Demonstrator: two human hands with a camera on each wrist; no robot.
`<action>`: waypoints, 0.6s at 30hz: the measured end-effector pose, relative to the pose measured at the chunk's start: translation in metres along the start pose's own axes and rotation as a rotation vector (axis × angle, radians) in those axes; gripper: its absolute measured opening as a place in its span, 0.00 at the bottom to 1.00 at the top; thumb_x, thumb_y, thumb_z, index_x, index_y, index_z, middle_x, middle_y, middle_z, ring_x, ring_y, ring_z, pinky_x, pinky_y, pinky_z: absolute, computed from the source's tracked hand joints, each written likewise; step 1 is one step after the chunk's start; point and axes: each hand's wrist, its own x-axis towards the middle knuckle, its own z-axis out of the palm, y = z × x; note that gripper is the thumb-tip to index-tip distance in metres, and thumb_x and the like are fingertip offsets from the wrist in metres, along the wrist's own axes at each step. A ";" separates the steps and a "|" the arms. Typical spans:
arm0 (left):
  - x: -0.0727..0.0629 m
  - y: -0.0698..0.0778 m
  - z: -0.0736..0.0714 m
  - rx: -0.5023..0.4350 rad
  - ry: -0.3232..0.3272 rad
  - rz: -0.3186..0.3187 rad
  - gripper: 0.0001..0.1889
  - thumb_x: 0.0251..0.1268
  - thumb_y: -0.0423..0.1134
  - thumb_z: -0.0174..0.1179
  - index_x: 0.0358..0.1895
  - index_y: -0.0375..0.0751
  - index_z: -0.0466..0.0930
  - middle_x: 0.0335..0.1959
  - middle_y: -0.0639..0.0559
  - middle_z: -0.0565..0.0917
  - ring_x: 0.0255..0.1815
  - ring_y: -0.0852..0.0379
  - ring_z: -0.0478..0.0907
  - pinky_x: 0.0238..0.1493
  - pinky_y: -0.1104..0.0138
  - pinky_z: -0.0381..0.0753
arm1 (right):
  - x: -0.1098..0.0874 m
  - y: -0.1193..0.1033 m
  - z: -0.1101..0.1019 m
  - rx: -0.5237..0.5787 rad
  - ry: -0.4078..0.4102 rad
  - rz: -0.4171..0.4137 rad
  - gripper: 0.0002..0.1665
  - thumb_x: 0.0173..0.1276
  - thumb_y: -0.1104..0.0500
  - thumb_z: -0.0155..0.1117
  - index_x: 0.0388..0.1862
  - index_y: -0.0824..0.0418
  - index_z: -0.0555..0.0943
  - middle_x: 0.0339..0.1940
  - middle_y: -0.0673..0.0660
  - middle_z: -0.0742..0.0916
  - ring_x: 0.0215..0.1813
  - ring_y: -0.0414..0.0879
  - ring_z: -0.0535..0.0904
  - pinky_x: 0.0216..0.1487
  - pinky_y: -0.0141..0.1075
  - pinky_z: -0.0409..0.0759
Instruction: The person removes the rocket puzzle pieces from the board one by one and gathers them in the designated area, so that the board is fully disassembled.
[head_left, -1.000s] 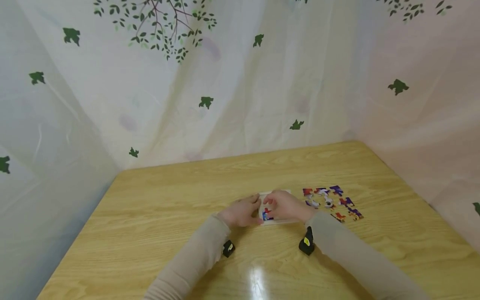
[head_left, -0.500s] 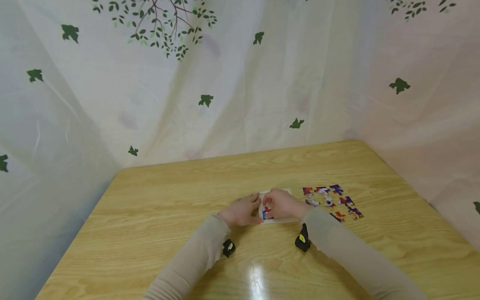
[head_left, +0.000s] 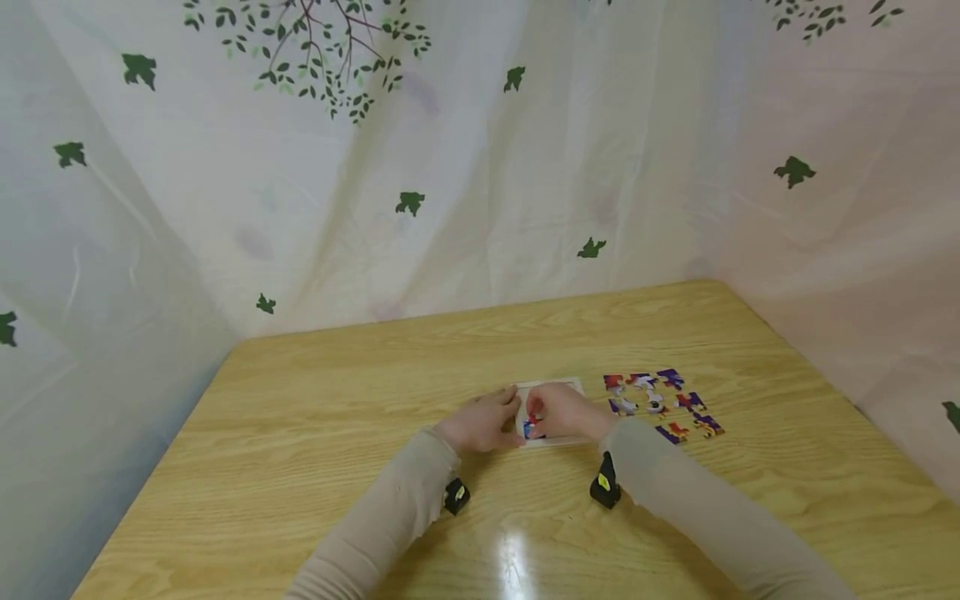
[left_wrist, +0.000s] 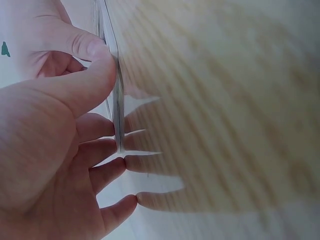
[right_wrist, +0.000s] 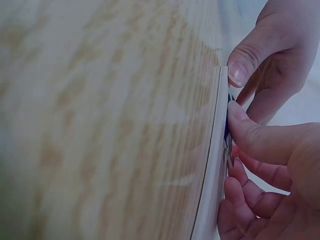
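Note:
A thin white puzzle tray (right_wrist: 210, 165) lies flat on the table, its middle largely covered by both hands in the head view. My left hand (head_left: 480, 423) grips its left end, thumb at the near edge and fingers spread toward the far side. Over the tray, my right hand (head_left: 566, 410) bends its fingers and pinches a small red-and-blue jigsaw piece (head_left: 531, 429) near the lower left corner. From the right wrist, the piece shows only as a dark blue and red sliver at the thumb tip, close to the left thumb (right_wrist: 240, 72).
Several loose jigsaw pieces (head_left: 656, 404) in purple, red, orange and white lie right of the tray. The wooden table (head_left: 337, 383) has rounded far corners and meets a pale curtain (head_left: 480, 167) with leaf prints. Each wrist carries a black camera mount (head_left: 605, 485).
My right wrist has shifted slightly left, and its fingers have moved slightly over the tray's left part. The left hand and the loose pieces stay in place.

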 end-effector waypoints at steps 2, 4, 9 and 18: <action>0.000 0.000 0.001 0.003 0.003 0.000 0.37 0.66 0.53 0.56 0.71 0.33 0.58 0.75 0.40 0.54 0.75 0.46 0.52 0.72 0.53 0.56 | -0.001 -0.001 0.000 0.018 -0.001 0.001 0.12 0.54 0.64 0.73 0.31 0.60 0.76 0.30 0.50 0.81 0.35 0.42 0.74 0.43 0.38 0.75; 0.000 0.000 0.002 0.004 0.008 0.001 0.37 0.66 0.53 0.56 0.71 0.33 0.59 0.75 0.40 0.54 0.75 0.46 0.52 0.72 0.54 0.56 | -0.002 -0.001 0.000 0.024 0.002 -0.005 0.13 0.54 0.65 0.72 0.31 0.59 0.75 0.30 0.50 0.80 0.34 0.42 0.74 0.42 0.37 0.75; 0.000 0.000 0.002 0.008 0.035 0.019 0.37 0.65 0.52 0.57 0.70 0.32 0.60 0.74 0.38 0.56 0.75 0.45 0.54 0.72 0.54 0.57 | -0.004 -0.001 -0.001 0.043 0.027 -0.051 0.13 0.54 0.68 0.72 0.29 0.58 0.74 0.27 0.49 0.79 0.32 0.41 0.73 0.39 0.35 0.74; 0.000 -0.001 0.003 0.031 0.060 0.042 0.36 0.65 0.52 0.58 0.69 0.31 0.62 0.73 0.37 0.58 0.73 0.43 0.57 0.71 0.54 0.59 | -0.007 0.001 -0.003 0.144 0.025 -0.072 0.13 0.54 0.71 0.70 0.31 0.59 0.75 0.29 0.50 0.79 0.34 0.42 0.76 0.39 0.36 0.78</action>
